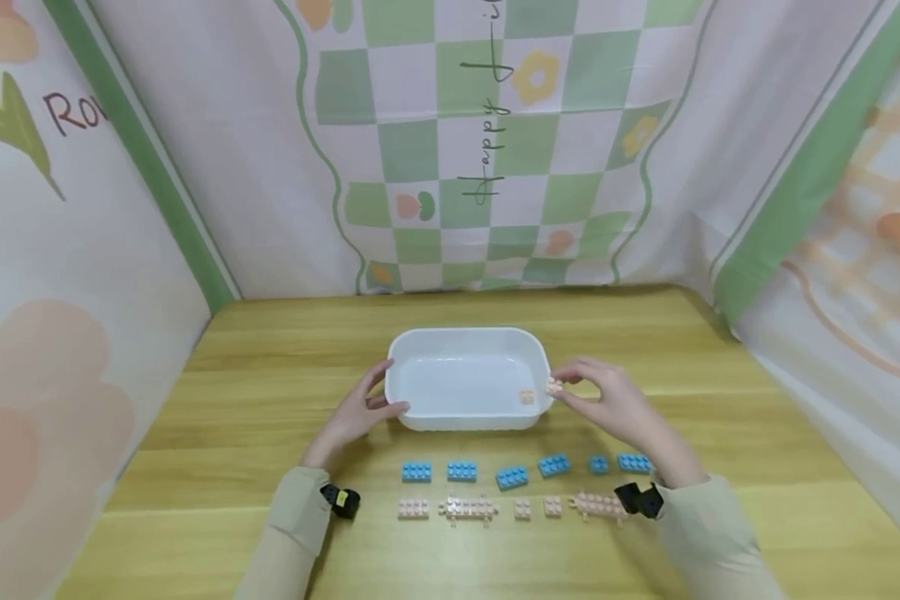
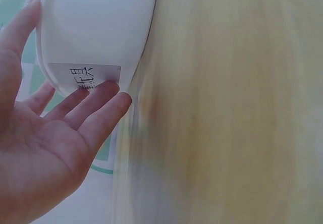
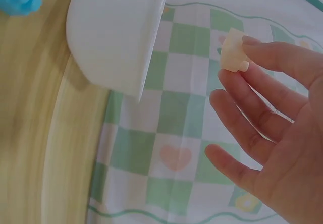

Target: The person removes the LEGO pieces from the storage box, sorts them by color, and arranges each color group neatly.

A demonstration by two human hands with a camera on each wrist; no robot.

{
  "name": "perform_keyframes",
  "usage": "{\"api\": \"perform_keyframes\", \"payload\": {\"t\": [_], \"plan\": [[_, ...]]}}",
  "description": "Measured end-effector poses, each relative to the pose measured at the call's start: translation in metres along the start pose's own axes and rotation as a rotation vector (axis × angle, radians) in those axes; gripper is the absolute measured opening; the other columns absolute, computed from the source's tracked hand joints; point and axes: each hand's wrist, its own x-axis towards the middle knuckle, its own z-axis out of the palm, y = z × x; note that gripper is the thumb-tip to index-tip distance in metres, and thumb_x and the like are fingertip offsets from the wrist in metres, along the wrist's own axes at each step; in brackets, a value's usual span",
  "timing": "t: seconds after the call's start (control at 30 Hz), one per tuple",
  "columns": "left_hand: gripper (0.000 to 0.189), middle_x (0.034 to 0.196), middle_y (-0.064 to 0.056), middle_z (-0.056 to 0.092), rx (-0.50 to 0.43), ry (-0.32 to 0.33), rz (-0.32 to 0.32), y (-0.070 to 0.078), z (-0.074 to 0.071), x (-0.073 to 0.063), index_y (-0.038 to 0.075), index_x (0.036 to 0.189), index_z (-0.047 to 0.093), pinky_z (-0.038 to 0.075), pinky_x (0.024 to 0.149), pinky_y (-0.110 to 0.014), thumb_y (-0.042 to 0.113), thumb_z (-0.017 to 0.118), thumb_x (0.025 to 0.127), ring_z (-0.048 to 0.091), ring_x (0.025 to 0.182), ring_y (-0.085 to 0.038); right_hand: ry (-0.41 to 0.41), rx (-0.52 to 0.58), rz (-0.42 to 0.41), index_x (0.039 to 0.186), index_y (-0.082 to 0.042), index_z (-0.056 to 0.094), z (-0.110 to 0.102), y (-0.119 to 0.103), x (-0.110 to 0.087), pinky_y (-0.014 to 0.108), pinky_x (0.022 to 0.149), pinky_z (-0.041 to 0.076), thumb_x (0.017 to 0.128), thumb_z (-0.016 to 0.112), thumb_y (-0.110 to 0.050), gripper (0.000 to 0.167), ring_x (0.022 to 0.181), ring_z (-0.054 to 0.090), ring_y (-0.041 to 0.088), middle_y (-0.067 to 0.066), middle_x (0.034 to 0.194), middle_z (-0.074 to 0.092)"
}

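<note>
A white plastic bin (image 1: 465, 422) stands in the middle of the table, with one small pale pink brick (image 1: 527, 397) in its near right corner. My left hand (image 1: 357, 411) touches the bin's left end. Its fingertips rest on the outer wall over a printed label (image 2: 108, 72), the palm away from the bin. At the right end, my right hand (image 1: 611, 402) pinches a small pale toy brick (image 3: 233, 51) between thumb and index finger, beside the rim. The other fingers of that hand are spread apart.
Nearer than the bin lies a row of blue bricks (image 1: 462, 471), several in all. Closer still is a row of pale pink bricks (image 1: 414, 508), including two long pieces with side pegs (image 1: 469, 508). The right wrist partly covers the right end of these rows. Printed curtains (image 1: 487, 150) hang behind.
</note>
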Motion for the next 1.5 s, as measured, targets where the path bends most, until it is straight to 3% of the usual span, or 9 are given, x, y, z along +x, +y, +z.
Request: {"api": "perform_keyframes", "payload": {"t": [0.2,0.4,0.67,0.83,1.07,1.5], "plan": [[0.081,0.156,-0.014,0.016,0.011,0.004,0.003,-0.023,-0.001,0.012,0.021,0.149,0.021,0.037,0.107,-0.051,0.023,0.07,0.085,0.045,0.127,-0.039,0.055,-0.049,0.006,0.1,-0.008,0.069,-0.007,0.007,-0.018,0.044,0.079,0.055,0.08,0.073,-0.008,0.021,0.089,0.062,0.02,0.003,0.097,0.068],[0.082,0.156,-0.014,0.016,0.008,0.004,0.013,-0.024,-0.002,0.012,0.021,0.149,0.021,0.038,0.107,-0.05,0.024,0.071,0.084,0.045,0.128,-0.039,0.064,-0.096,0.041,0.101,-0.008,0.069,-0.015,0.012,-0.04,0.046,0.079,0.055,0.079,0.073,-0.01,0.022,0.089,0.063,0.021,0.001,0.096,0.067],[0.082,0.156,-0.016,0.014,0.007,-0.002,0.012,-0.022,-0.002,0.011,0.02,0.15,0.02,0.037,0.107,-0.05,0.024,0.07,0.084,0.043,0.128,-0.04,0.03,-0.08,0.111,0.103,-0.008,0.068,-0.024,0.015,-0.068,0.055,0.084,0.051,0.081,0.072,-0.013,0.023,0.094,0.062,0.03,0.005,0.099,0.069],[0.082,0.156,-0.015,0.014,0.003,-0.005,0.009,-0.021,-0.002,0.011,0.019,0.15,0.02,0.037,0.107,-0.05,0.023,0.07,0.084,0.043,0.129,-0.04,0.012,-0.112,0.131,0.103,-0.008,0.068,-0.026,0.022,-0.087,0.051,0.081,0.052,0.08,0.073,-0.013,0.024,0.09,0.062,0.021,0.002,0.097,0.068],[0.084,0.157,-0.014,0.014,-0.002,-0.012,0.007,-0.021,-0.001,0.012,0.021,0.15,0.019,0.038,0.106,-0.05,0.023,0.071,0.083,0.043,0.129,-0.039,0.02,-0.146,0.145,0.098,-0.012,0.07,-0.024,0.033,-0.114,0.034,0.071,0.055,0.075,0.077,-0.012,0.023,0.083,0.06,0.005,-0.003,0.092,0.069],[0.084,0.157,-0.01,0.015,0.008,-0.011,-0.004,-0.022,-0.002,0.013,0.026,0.149,0.019,0.036,0.107,-0.052,0.026,0.071,0.083,0.043,0.13,-0.037,-0.073,-0.091,0.279,0.092,-0.012,0.069,-0.013,0.044,-0.142,0.031,0.07,0.056,0.073,0.077,-0.013,0.022,0.079,0.055,-0.004,-0.004,0.088,0.067]]}}
